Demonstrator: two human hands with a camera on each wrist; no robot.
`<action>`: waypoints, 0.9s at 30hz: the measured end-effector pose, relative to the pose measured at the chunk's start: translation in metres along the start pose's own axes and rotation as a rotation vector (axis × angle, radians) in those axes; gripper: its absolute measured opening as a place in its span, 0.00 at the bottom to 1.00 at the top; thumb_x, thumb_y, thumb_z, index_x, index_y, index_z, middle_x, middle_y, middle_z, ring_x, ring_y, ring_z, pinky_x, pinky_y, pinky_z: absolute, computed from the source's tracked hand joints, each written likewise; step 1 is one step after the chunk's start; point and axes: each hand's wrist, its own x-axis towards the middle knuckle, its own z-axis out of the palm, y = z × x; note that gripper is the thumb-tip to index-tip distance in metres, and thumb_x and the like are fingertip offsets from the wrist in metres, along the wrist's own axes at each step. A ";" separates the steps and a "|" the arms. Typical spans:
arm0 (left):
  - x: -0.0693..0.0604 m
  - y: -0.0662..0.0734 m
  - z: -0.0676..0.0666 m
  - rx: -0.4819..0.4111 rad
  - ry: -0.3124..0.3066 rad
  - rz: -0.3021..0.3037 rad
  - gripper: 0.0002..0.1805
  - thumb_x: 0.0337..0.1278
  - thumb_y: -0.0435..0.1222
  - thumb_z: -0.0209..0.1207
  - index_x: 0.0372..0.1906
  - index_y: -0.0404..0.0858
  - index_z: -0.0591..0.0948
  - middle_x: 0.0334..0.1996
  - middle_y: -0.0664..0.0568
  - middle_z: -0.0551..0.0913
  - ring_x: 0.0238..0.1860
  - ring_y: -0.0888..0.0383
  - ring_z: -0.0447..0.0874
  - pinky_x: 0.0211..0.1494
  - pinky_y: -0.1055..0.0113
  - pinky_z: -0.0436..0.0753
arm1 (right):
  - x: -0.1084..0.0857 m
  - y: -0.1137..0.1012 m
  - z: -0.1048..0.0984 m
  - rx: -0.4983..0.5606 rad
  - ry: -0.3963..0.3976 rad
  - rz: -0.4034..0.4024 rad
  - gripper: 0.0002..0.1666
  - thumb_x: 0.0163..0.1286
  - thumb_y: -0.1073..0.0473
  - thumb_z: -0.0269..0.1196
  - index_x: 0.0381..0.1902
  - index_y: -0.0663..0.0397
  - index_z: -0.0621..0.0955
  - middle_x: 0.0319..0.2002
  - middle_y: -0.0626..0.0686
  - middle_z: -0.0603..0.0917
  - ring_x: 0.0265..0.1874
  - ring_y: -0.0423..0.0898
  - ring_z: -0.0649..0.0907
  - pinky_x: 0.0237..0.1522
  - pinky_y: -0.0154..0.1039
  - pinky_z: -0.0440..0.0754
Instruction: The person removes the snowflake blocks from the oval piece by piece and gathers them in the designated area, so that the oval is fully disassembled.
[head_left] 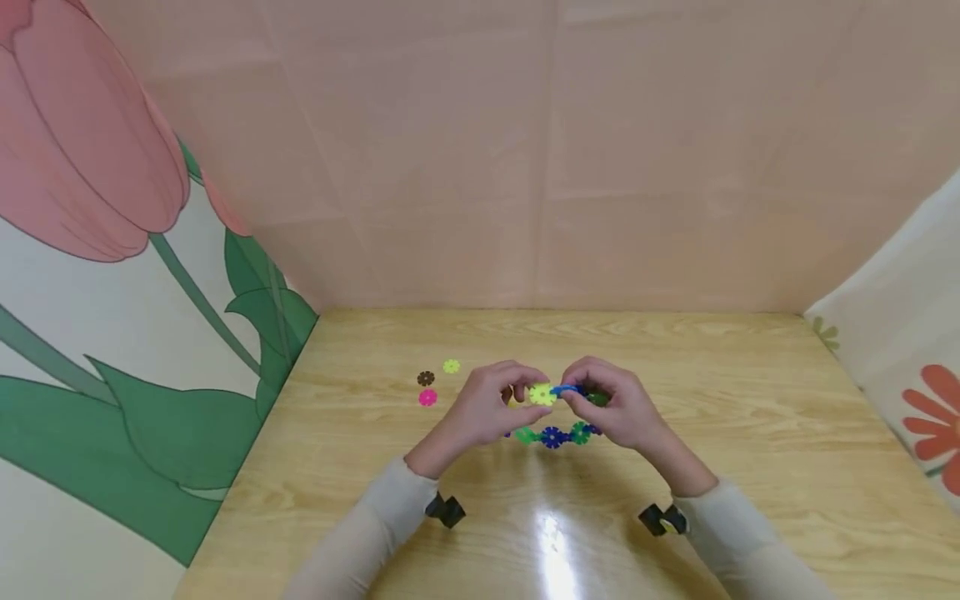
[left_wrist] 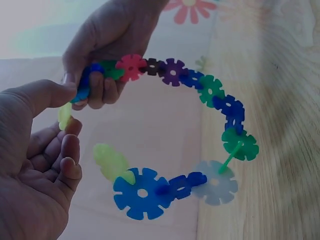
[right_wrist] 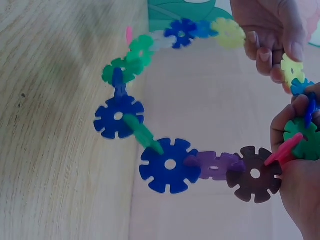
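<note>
Flower-shaped plastic snowflake discs are linked into a long chain [head_left: 553, 438] that hangs in a curved loop between both hands. A yellow disc [head_left: 542, 394] is pinched between the thumb and fingers of my left hand [head_left: 487, 407]. It meets a light blue disc [right_wrist: 300, 87] at the chain's end. My right hand [head_left: 613, 402] grips that same end, with blue and green discs [right_wrist: 300, 142] among its fingers. At the chain's other end, a second yellow disc [left_wrist: 111, 162] hangs loose near the left fingers. Pink, brown, purple, blue, green and whitish discs make up the rest.
Three loose discs lie on the wooden table [head_left: 337, 500] left of the hands: a yellow one [head_left: 451, 366], a brown one [head_left: 426, 378] and a pink one [head_left: 427, 397]. A pinkish cloth wall [head_left: 540, 167] stands behind, with flower-printed sheets at both sides.
</note>
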 end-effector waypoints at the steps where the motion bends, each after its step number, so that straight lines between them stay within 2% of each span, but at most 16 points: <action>1: -0.001 -0.001 0.000 0.000 0.000 -0.010 0.17 0.56 0.40 0.73 0.50 0.42 0.86 0.31 0.54 0.82 0.32 0.54 0.78 0.29 0.75 0.74 | 0.000 0.001 0.001 0.000 -0.002 0.002 0.03 0.69 0.72 0.64 0.39 0.62 0.82 0.37 0.53 0.83 0.27 0.40 0.79 0.26 0.32 0.80; 6: -0.009 -0.005 -0.002 0.001 0.010 -0.046 0.16 0.56 0.41 0.73 0.49 0.43 0.87 0.33 0.54 0.82 0.32 0.53 0.78 0.27 0.74 0.73 | 0.000 0.002 0.010 0.011 -0.004 0.017 0.06 0.66 0.75 0.65 0.39 0.64 0.82 0.37 0.57 0.83 0.30 0.39 0.80 0.28 0.34 0.82; 10: -0.010 -0.007 -0.003 0.008 -0.005 -0.050 0.17 0.56 0.42 0.73 0.50 0.43 0.87 0.34 0.53 0.83 0.32 0.53 0.78 0.29 0.74 0.73 | 0.000 0.002 0.012 0.019 -0.015 0.023 0.11 0.65 0.77 0.64 0.39 0.59 0.82 0.35 0.60 0.83 0.29 0.40 0.80 0.28 0.33 0.82; 18: -0.006 -0.009 -0.007 0.006 -0.061 -0.014 0.18 0.56 0.41 0.73 0.51 0.43 0.87 0.31 0.59 0.80 0.31 0.55 0.76 0.31 0.73 0.74 | -0.003 -0.001 0.009 0.040 -0.021 0.069 0.13 0.66 0.78 0.62 0.38 0.55 0.82 0.36 0.52 0.83 0.27 0.39 0.79 0.26 0.33 0.80; 20: -0.004 -0.008 -0.007 -0.001 -0.072 -0.006 0.17 0.56 0.40 0.73 0.51 0.43 0.87 0.31 0.57 0.81 0.31 0.56 0.75 0.31 0.73 0.73 | -0.003 -0.001 0.008 0.041 -0.020 0.069 0.12 0.66 0.77 0.62 0.39 0.56 0.82 0.36 0.53 0.83 0.27 0.39 0.78 0.26 0.33 0.80; 24: -0.002 -0.006 -0.007 0.009 -0.078 0.004 0.18 0.56 0.40 0.73 0.51 0.41 0.87 0.32 0.52 0.82 0.32 0.51 0.77 0.30 0.74 0.73 | -0.003 0.001 0.006 0.023 -0.010 0.049 0.09 0.66 0.76 0.64 0.38 0.58 0.83 0.36 0.57 0.83 0.28 0.41 0.79 0.27 0.33 0.81; 27: -0.001 -0.005 -0.007 0.035 -0.085 -0.001 0.19 0.56 0.40 0.73 0.51 0.40 0.86 0.33 0.50 0.83 0.33 0.49 0.78 0.30 0.74 0.73 | -0.002 0.001 0.006 -0.030 -0.012 0.018 0.10 0.65 0.75 0.65 0.38 0.57 0.83 0.35 0.55 0.84 0.28 0.40 0.79 0.27 0.32 0.81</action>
